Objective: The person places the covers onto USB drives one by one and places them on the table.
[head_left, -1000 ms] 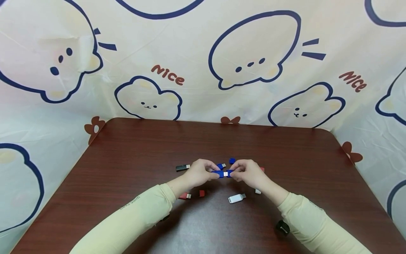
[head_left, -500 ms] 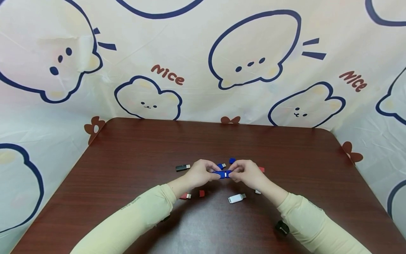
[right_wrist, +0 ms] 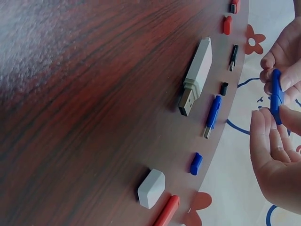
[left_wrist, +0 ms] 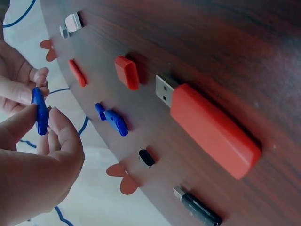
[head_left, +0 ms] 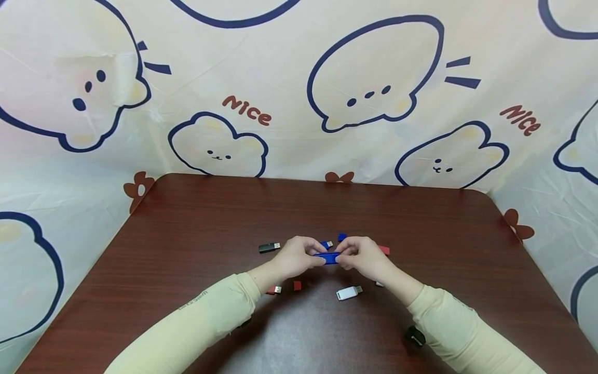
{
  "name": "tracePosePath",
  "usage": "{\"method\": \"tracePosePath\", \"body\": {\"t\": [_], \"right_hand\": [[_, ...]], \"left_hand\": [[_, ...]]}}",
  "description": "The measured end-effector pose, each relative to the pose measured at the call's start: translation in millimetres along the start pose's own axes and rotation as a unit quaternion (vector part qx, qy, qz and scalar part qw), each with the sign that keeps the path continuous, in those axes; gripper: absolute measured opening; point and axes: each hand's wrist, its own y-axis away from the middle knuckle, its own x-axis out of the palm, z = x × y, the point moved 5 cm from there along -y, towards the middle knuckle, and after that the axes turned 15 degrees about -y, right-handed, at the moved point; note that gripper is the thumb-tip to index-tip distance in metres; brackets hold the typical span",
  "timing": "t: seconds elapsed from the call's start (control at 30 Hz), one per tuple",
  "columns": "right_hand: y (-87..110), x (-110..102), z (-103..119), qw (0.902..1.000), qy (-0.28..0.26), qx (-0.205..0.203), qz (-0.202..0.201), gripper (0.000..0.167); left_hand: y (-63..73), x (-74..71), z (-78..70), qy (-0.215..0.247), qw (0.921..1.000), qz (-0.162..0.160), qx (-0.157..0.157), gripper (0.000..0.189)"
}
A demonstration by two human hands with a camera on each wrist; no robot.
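Above the middle of the table, both hands hold a blue USB stick (head_left: 330, 257) between them. My left hand (head_left: 297, 256) pinches its left end with thumb and fingers. The right hand (head_left: 363, 256) grips the other end, where the blue cap is. No metal plug shows between the two parts in the head view. In the right wrist view the blue USB stick (right_wrist: 276, 96) looks like one continuous piece. Behind the hands lie a second blue USB stick (right_wrist: 213, 112), uncapped, and a loose blue cap (right_wrist: 196, 163).
Around the hands on the brown table (head_left: 224, 208) lie a black USB stick (head_left: 269, 248), black cap (left_wrist: 146, 157), red USB stick (left_wrist: 211, 129), red cap (left_wrist: 126, 73), white USB stick (head_left: 349, 293), white cap (right_wrist: 151, 189) and another red piece (head_left: 384, 250). A patterned cloth (head_left: 289, 150) surrounds the table.
The hands have drawn slightly together. The blue cap has slid over the metal plug, which showed one second ago and is now covered. The things on the table have stayed put.
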Motion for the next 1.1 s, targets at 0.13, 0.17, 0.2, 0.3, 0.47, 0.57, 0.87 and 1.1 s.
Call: {"method": "tracePosePath", "body": {"t": [0.13,0.17,0.2,0.3,0.47,0.57,0.87,1.1], "right_hand": [[0.1,-0.4,1.3,0.9999,-0.009,-0.008,0.002,0.016],[0.2,-0.8,1.4,0.9999,-0.011,-0.008,0.002,0.016],[0.3,-1.3,1.5,0.9999,-0.014,-0.007,0.002,0.017],[0.9,-2.8,1.1,0.9998,-0.019,-0.001,0.002,0.018],[3.3,-1.6,2.2,0.9996,0.018,-0.018,0.008,0.021],[5.3,1.2,4.9,0.9962,0.076,-0.044,0.001,0.021],[8.3,8.7,10.2,0.9775,0.188,-0.094,-0.020,0.015],[8.6,9.0,11.5,0.9773,0.188,-0.093,-0.026,0.016]], "left_hand": [[1.9,-1.5,-6.2,-0.051,0.9966,-0.025,0.061,0.019],[2.6,-1.7,-8.0,-0.066,0.9946,-0.029,0.075,0.020],[3.3,-1.6,-9.7,-0.079,0.9926,-0.032,0.087,0.020],[5.4,-1.3,-13.7,-0.115,0.9857,-0.040,0.116,0.022],[6.9,-0.5,-14.5,-0.138,0.9820,-0.046,0.120,0.019],[7.6,-0.7,-15.1,-0.148,0.9802,-0.052,0.121,0.017],[10.8,-3.7,-17.9,-0.218,0.9623,-0.100,0.129,0.019],[10.7,-4.3,-17.5,-0.211,0.9651,-0.101,0.117,0.018]]}}
